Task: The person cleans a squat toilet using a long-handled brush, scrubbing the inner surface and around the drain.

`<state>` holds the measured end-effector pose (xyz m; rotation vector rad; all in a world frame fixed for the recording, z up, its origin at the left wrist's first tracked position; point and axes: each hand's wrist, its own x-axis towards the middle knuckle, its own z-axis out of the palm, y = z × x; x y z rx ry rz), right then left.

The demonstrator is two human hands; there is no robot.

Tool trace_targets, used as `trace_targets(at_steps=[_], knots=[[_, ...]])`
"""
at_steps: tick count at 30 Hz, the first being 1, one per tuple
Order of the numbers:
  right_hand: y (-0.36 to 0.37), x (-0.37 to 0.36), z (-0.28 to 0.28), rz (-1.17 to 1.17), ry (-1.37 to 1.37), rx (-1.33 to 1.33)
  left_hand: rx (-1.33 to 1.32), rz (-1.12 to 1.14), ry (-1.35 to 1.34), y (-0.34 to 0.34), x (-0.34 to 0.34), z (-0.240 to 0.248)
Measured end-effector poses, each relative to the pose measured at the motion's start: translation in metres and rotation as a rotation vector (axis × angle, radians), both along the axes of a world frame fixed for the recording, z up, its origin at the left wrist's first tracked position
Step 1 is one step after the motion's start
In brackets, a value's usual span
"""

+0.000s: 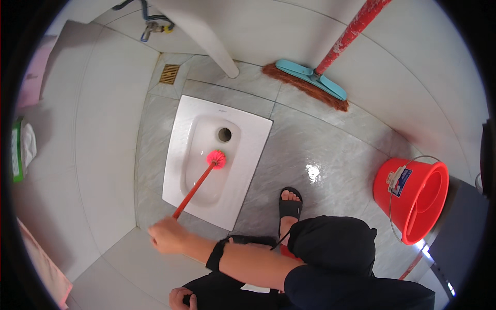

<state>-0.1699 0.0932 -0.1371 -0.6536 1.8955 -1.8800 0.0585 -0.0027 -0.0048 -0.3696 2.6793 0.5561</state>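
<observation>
My right hand (168, 235) is closed around the red handle of a toilet brush (194, 192), its arm reaching across from the lower right. The round pink bristle head (216, 159) is down in the bowl of a white squat toilet (243, 124), just below the dark drain hole (225, 135). At the bottom edge, partly cut off, my left hand (181, 298) rests on the black trousers over my knee, with thumb and fingers apart.
A broom (310, 78) leans against the far wall. To the right stands a red bucket (385, 181) with a wire handle. A white pipe (217, 46) meets the floor beyond the toilet, beside a brass floor drain (169, 74). A tissue pack (23, 147) is at left.
</observation>
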Motion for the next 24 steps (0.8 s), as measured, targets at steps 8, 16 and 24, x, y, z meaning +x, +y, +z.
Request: trace_targets(at_steps=[8, 16, 24], knots=[[0.05, -0.06, -0.004, -0.169, 0.183, 0.191, 0.343, 0.202, -0.057, 0.039, -0.079, 0.079], [0.151, -0.082, -0.027, -0.287, 0.102, 0.614, 0.741, -0.078, 0.205, 0.126, -0.105, 0.091], [0.141, -0.096, 0.034, 0.025, -0.36, 0.818, 0.967, -0.35, 0.308, 0.1, -0.099, 0.058]])
